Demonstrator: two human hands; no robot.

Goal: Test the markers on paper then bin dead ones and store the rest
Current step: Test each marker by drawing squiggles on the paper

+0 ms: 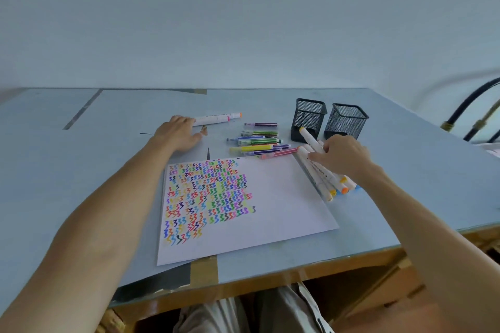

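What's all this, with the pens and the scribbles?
A person is sorting markers at a table. A sheet of paper carries rows of coloured test squiggles. The right hand is on a bundle of white markers beside the sheet, fingers round one of them. The left hand rests at the end of a single white marker lying apart. Thinner striped markers lie in a heap near two black mesh cups.
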